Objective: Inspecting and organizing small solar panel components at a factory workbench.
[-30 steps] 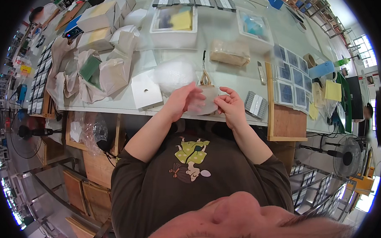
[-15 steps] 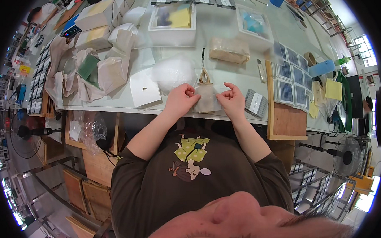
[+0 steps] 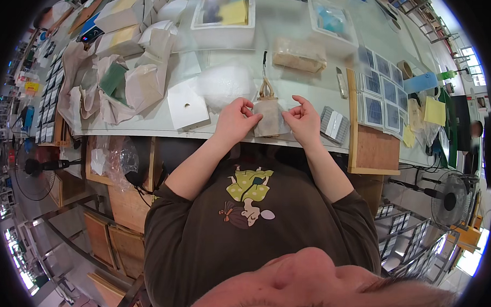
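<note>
Near the table's front edge lies a small beige square block [image 3: 267, 119] with a thin translucent sheet [image 3: 284, 128] over it that sticks out at its sides. My left hand [image 3: 237, 121] pinches the sheet's left edge between thumb and fingers. On the other side my right hand [image 3: 304, 121] pinches the right edge, its upper fingers curled loosely. Just beyond the block are tan looped strands [image 3: 266, 89] ending in a thin dark tip. Whether they are joined to the block, I cannot tell. A clear, bulging plastic bag [image 3: 226, 85] sits beside my left hand.
Left stand a white card [image 3: 188, 105] with a small hole and crumpled wrapping paper [image 3: 146, 86] around a green block [image 3: 113, 80]. Farther back are a brown wrapped brick [image 3: 299, 54] and white foam boxes [image 3: 223, 36]. Right: a grey striped stack [image 3: 334, 124], a cutter knife [image 3: 342, 83], dark square panels [image 3: 374, 83].
The whole view has shifted slightly, so the table things sit a little differently in the picture. Both hands keep their pinch on the sheet over the block.
</note>
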`<state>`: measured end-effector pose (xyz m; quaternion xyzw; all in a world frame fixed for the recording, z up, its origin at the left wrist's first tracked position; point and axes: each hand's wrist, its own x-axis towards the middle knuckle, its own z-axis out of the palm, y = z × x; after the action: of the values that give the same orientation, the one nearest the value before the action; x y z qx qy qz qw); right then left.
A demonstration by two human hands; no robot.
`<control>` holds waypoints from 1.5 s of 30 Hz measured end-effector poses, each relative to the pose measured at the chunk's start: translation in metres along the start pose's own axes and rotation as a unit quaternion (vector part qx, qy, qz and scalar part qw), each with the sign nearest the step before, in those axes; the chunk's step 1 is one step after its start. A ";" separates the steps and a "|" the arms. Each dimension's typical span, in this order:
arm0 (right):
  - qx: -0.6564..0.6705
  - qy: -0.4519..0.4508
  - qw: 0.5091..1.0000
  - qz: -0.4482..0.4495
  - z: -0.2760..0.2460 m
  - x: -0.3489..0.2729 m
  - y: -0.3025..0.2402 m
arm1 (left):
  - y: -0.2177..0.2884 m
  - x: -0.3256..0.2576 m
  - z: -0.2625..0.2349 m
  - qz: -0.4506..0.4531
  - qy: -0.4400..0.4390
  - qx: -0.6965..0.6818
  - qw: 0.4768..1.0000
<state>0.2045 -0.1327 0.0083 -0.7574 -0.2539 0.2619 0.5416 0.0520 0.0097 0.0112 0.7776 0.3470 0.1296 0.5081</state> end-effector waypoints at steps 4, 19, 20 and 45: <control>-0.005 -0.004 1.000 -0.010 0.000 -0.003 -0.001 | 0.004 -0.001 0.001 -0.003 0.001 0.009 1.000; -0.462 -0.006 0.872 -0.163 -0.165 0.008 0.013 | -0.011 -0.041 -0.015 0.356 -0.013 0.167 0.919; -0.474 -0.038 0.864 -0.169 -0.164 0.008 0.012 | -0.014 -0.040 -0.013 0.359 -0.015 0.166 0.918; -0.251 -0.023 0.968 -0.019 -0.155 0.026 -0.005 | -0.026 -0.043 -0.014 0.367 0.018 0.155 0.917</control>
<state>0.3268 -0.2206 0.0528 -0.8577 -0.3386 0.1966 0.3332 0.0026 -0.0027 0.0012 0.9169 0.0628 0.2655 0.2912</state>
